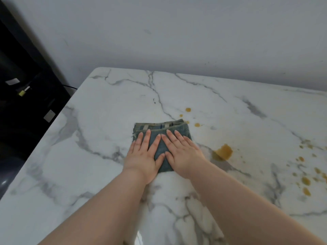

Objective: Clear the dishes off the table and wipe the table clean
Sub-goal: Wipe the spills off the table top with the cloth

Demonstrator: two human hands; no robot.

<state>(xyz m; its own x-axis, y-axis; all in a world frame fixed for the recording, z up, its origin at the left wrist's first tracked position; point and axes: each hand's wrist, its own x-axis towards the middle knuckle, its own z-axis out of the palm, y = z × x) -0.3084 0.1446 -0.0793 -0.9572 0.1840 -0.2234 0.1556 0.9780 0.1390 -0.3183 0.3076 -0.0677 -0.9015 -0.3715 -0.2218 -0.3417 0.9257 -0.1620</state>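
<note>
White marble-veined desk (pixel 70 156) runs up to a pale wall (pixel 177 32), and near its middle lies a folded grey-green cloth (pixel 178 129), with amber spills (pixel 223 152) just off its right side and more spattered toward the right edge. Both the left hand (pixel 143 154) and the right hand (pixel 184 152) press flat on the cloth, fingers (pixel 146 138) straight and slightly spread, gripping nothing. Soft, light and apt to bunch, it probably handles best pinned under flat palms.
</note>
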